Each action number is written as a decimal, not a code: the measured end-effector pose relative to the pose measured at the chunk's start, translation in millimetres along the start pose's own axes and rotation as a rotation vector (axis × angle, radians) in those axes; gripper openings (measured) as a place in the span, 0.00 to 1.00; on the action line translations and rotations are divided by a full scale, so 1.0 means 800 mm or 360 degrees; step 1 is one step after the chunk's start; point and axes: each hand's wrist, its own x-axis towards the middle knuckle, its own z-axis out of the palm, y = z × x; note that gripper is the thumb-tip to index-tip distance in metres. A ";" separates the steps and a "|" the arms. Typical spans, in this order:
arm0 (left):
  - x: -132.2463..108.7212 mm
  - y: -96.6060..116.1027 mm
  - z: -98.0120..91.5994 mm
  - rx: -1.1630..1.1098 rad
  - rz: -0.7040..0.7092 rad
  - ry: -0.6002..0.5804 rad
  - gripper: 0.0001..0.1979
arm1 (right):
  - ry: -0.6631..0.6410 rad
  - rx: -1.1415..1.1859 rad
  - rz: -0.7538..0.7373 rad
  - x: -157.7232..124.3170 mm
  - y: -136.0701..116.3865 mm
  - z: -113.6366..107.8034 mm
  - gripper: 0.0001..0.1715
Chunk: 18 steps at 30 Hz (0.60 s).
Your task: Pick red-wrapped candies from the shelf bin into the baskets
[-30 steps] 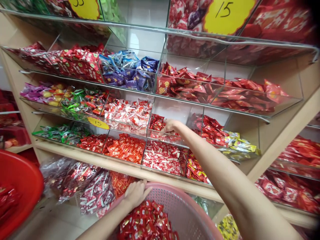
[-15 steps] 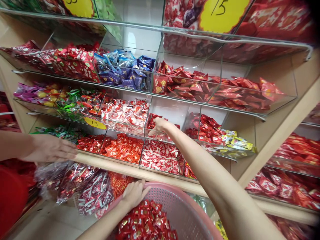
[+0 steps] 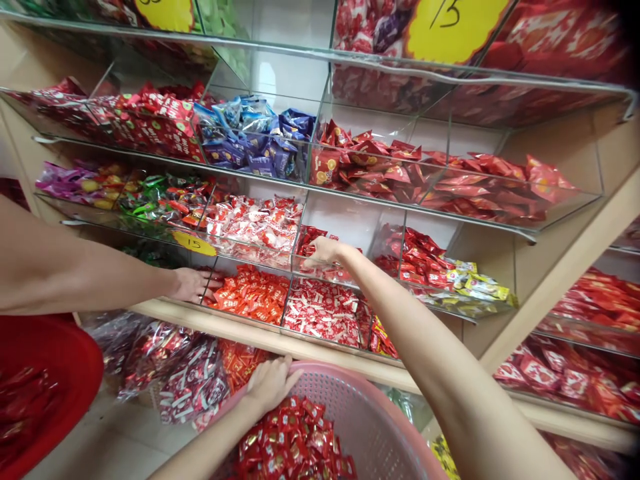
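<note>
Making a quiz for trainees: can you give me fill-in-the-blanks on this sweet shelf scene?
The left hand grips the rim of the ___ basket. The sweets in it are mostly ___. The small yellow tag near another person's hand reads ___.
Missing: pink, red, 15.

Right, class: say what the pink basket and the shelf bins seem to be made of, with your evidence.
Pink basket: probably plastic, matt, moulded with a fine mesh of holes. Shelf bins: clear, glossy acrylic or glass; sweets show through their walls.
</note>
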 end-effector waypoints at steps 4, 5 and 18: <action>0.000 -0.001 0.000 0.0018 0.0004 0.0007 0.29 | 0.0128 0.0403 -0.0046 -0.008 0.014 0.005 0.15; 0.000 -0.001 0.000 0.0021 0.0004 0.0006 0.29 | 0.0160 0.0499 -0.0039 -0.009 0.017 0.005 0.14; -0.001 0.000 -0.002 -0.0005 -0.0003 -0.0002 0.28 | 0.0229 -0.0032 0.0005 -0.004 0.039 -0.004 0.16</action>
